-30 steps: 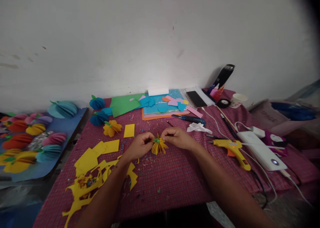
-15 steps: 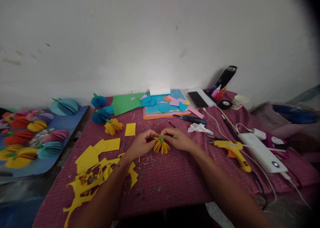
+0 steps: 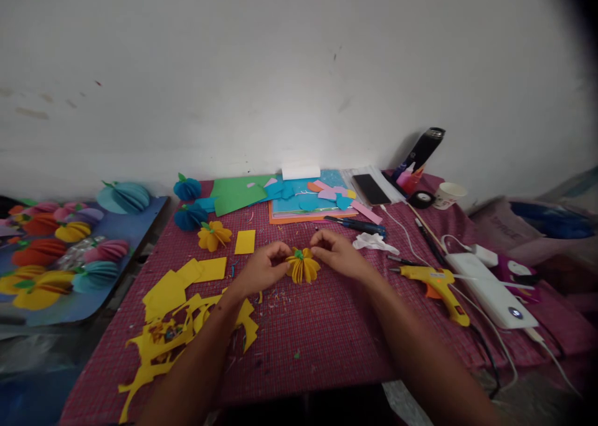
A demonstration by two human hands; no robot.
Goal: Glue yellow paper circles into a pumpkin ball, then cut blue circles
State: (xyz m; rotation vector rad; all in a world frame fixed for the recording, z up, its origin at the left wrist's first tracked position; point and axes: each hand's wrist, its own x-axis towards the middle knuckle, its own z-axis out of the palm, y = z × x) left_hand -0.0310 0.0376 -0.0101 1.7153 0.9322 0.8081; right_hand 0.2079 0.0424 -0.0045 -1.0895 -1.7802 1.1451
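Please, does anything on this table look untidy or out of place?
Yes, untidy: the yellow scraps lie in a jagged tangle by the left forearm, small bits litter the cloth, and a white tissue lies crumpled near the right hand. Nothing seems broken.

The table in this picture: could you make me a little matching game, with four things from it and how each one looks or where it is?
Things:
1. Glue gun
2. Phone
3. Yellow paper pumpkin
4. Power bank

Descriptions:
A. White, with a small round display
B. Between the left hand and the right hand
C. Yellow, with an orange trigger
D. Black, lying flat

Right pairs: 1-C, 2-D, 3-B, 4-A
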